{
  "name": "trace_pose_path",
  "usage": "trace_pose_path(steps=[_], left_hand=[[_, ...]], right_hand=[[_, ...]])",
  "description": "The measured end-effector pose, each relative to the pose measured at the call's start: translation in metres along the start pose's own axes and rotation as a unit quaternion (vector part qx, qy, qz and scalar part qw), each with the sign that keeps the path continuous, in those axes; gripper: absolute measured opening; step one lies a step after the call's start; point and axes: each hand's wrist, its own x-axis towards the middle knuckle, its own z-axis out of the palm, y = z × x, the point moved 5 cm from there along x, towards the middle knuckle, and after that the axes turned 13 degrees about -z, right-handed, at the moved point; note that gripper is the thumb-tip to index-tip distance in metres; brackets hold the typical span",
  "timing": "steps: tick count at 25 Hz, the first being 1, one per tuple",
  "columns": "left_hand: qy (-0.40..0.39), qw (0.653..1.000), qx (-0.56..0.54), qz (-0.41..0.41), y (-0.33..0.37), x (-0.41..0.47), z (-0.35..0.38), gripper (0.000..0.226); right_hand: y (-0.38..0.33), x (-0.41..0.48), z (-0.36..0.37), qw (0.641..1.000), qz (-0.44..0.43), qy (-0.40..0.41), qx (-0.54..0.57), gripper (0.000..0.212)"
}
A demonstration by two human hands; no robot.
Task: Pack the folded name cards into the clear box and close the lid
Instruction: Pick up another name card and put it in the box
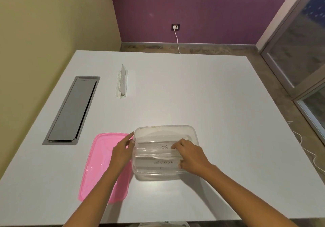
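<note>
Head view: folded name cards (162,152) are being settled inside the clear box (165,128) near the table's near edge by the right hand (190,157), fingers pressing them, while the box's left wall is being steadied by the open left hand (123,152); the pink lid (98,167) is lying unfitted just left.

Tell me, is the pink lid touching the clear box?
Cannot tell. In the head view the left hand covers the strip between the pink lid and the clear box.

Grey cable hatch (71,110), acrylic stand (122,81) on white table (211,95); wall socket (175,27).
</note>
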Motion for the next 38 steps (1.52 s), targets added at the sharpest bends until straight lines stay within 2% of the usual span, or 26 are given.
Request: trace_pose_path(steps=[11, 16, 22, 26, 28, 31, 33, 34, 35, 38], left_hand=[[0.02, 0.999, -0.001, 0.031, -0.001, -0.001, 0.001, 0.043], [0.02, 0.999, -0.005, 0.035, -0.003, -0.001, 0.002, 0.043], [0.045, 0.998, 0.006, 0.045, -0.002, 0.001, 0.005, 0.041], [0.053, 0.997, 0.007, 0.048, 0.0, 0.003, 0.007, 0.041], [0.039, 0.998, 0.005, 0.042, -0.001, 0.004, 0.004, 0.042], [0.021, 0.999, -0.024, 0.025, -0.001, 0.009, -0.005, 0.045], [0.034, 0.999, -0.033, 0.023, 0.002, 0.014, -0.012, 0.043], [0.048, 0.998, -0.035, 0.024, 0.006, 0.018, -0.015, 0.041], [0.064, 0.997, -0.04, 0.026, 0.011, 0.023, -0.02, 0.039], [0.101, 0.993, -0.051, 0.032, 0.032, 0.047, -0.031, 0.035]], right_hand=[[-0.001, 0.006, 0.021, 0.998, 0.01, -0.052, 0.018, 0.056], [-0.01, 0.008, 0.019, 0.994, 0.009, -0.081, 0.076, 0.056], [-0.019, 0.013, 0.018, 0.998, -0.027, -0.057, 0.029, 0.056], [-0.015, 0.007, 0.019, 0.997, -0.034, -0.054, 0.053, 0.051], [-0.017, 0.008, 0.014, 0.995, -0.03, -0.019, 0.091, 0.037], [-0.022, 0.012, -0.011, 0.98, -0.032, 0.146, 0.134, 0.014], [-0.018, 0.015, -0.029, 0.962, -0.026, 0.248, 0.114, 0.01], [-0.015, 0.02, -0.035, 0.958, -0.02, 0.27, 0.097, 0.013], [-0.011, 0.026, -0.038, 0.96, -0.014, 0.269, 0.079, 0.019], [0.005, 0.051, -0.038, 0.978, 0.019, 0.201, 0.048, 0.033]])
